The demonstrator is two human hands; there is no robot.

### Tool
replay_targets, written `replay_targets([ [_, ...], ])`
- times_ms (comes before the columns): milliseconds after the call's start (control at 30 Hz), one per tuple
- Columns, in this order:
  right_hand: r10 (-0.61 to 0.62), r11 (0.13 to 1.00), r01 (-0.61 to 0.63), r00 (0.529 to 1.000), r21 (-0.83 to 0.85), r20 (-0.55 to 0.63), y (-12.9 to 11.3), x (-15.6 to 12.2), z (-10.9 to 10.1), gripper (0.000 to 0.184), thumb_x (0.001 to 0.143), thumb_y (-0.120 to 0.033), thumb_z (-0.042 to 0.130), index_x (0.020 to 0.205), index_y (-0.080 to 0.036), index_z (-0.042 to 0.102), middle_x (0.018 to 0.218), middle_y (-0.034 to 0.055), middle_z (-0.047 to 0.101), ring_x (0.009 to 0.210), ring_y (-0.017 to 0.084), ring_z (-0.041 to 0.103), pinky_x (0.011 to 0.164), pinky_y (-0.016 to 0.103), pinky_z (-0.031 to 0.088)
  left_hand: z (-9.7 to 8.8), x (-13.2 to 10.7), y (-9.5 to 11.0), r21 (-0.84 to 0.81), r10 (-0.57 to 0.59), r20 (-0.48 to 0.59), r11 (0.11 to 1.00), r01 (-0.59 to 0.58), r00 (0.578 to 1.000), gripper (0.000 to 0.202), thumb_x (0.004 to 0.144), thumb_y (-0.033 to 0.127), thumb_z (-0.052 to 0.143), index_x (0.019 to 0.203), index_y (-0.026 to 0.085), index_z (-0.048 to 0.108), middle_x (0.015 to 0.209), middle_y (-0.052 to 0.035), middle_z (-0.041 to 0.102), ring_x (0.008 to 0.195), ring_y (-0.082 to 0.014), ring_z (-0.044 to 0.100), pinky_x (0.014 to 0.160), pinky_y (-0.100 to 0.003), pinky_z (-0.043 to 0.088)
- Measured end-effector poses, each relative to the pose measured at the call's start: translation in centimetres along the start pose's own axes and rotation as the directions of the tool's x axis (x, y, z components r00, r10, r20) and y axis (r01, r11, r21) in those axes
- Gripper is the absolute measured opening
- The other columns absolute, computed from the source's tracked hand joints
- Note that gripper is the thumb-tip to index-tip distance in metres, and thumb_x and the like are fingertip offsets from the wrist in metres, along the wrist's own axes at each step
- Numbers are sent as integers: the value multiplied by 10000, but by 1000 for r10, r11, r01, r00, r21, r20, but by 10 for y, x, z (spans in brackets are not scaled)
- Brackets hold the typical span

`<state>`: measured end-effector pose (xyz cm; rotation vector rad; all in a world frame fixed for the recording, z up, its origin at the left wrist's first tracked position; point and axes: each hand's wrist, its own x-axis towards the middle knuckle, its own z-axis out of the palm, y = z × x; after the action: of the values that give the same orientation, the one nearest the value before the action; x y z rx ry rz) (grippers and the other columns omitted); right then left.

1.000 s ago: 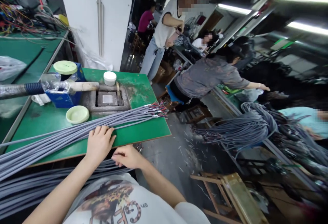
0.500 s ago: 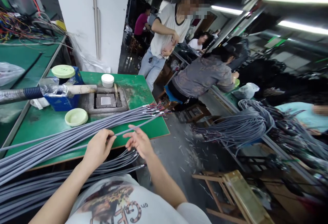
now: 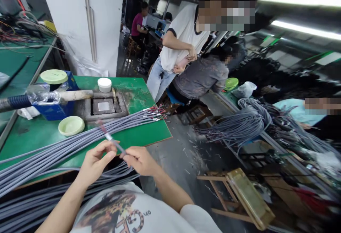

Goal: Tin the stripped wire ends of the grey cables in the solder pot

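Note:
A thick bundle of grey cables [image 3: 80, 139] lies across the green bench [image 3: 144, 133], its stripped red-tipped ends [image 3: 157, 114] near the bench's right edge. My right hand [image 3: 138, 160] pinches one single grey cable [image 3: 113, 141] that sticks up and left, its tip blurred. Just to its left, my left hand [image 3: 94, 162] is curled with its fingertips at the same cable. Both hands hover over the bench's front edge. More grey cables [image 3: 53, 194] hang below the bench.
On the bench stand a blue box [image 3: 57, 103] with a pale green lid, a green dish [image 3: 71, 125], a white jar [image 3: 104, 84] and a metal plate recess [image 3: 102, 106]. A person in a white shirt [image 3: 178, 44] stands close on the right; others sit at a cable-laden bench [image 3: 250, 123]. A wooden stool [image 3: 237, 197] is on the floor.
My right hand came up from under the bench edge, took one cable out of the bundle and drew its end back toward me. The standing person has walked closer.

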<state>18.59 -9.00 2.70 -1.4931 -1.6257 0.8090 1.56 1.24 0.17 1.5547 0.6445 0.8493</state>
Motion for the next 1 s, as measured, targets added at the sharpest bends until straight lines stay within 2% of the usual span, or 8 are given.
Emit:
replay_targets([
  [100, -60, 996, 68, 991, -57, 122, -2, -1, 6, 376, 929, -383, 426, 645, -189, 579, 627, 2, 609, 649, 114, 556, 670, 216, 427, 1, 0, -1, -93, -100, -45, 991, 95, 994, 239, 716, 404, 718, 802, 183, 746, 781, -50, 665, 697, -164, 596, 640, -263, 507],
  [200, -79, 997, 80, 991, -3, 110, 0, -1, 6, 412, 909, -409, 457, 576, -184, 549, 580, -5, 594, 591, 102, 544, 624, 207, 411, 10, -2, -1, -144, -139, 58, 979, 146, 989, 201, 690, 381, 739, 692, 181, 744, 687, -35, 641, 647, -153, 579, 622, -261, 499],
  [300, 18, 997, -20, 1000, 80, 17, 2, -1, 5, 436, 896, -443, 474, 568, -173, 574, 538, -10, 585, 519, 89, 521, 570, 202, 398, 22, -1, 1, -217, -189, 118, 953, 211, 975, 211, 681, 378, 743, 686, 167, 747, 651, -36, 642, 622, -144, 567, 621, -265, 497],
  [400, 133, 975, -126, 991, 184, -25, 5, -1, 7, 428, 906, -481, 446, 692, -165, 639, 524, -16, 593, 480, 83, 500, 535, 198, 395, 28, 4, 2, -336, -271, 32, 904, 266, 962, 260, 644, 393, 768, 762, 161, 757, 697, -48, 688, 575, -116, 541, 583, -251, 482],
  [533, 192, 938, -175, 981, 300, -28, 12, 0, 9, 449, 898, -524, 453, 745, -151, 652, 496, -15, 582, 458, 86, 485, 520, 208, 399, 28, 12, 3, -434, -339, 12, 846, 310, 941, 309, 609, 388, 791, 809, 157, 747, 704, -38, 690, 569, -105, 537, 580, -250, 484],
  [667, 200, 901, -187, 980, 391, 8, 19, 1, 12, 441, 884, -528, 489, 721, -147, 641, 478, -10, 577, 433, 89, 487, 517, 220, 407, 27, 14, 6, -461, -334, -84, 848, 261, 939, 280, 612, 356, 789, 794, 155, 715, 641, -5, 640, 544, -84, 504, 546, -214, 443],
  [833, 239, 879, -232, 970, 416, 36, 22, 3, 16, 455, 864, -558, 505, 711, -149, 637, 468, -11, 570, 413, 91, 477, 503, 227, 405, 25, 14, 13, -373, -211, -304, 924, 88, 929, 234, 636, 350, 765, 709, 156, 657, 579, 25, 556, 520, -76, 447, 500, -202, 382],
  [1000, 211, 905, -210, 977, 371, 38, 21, 6, 18, 460, 875, -550, 490, 707, -149, 638, 470, -12, 567, 425, 88, 477, 505, 222, 402, 22, 20, 21, -307, -128, -351, 952, 15, 928, 233, 634, 337, 762, 741, 158, 657, 596, 27, 563, 535, -81, 463, 515, -206, 393],
])
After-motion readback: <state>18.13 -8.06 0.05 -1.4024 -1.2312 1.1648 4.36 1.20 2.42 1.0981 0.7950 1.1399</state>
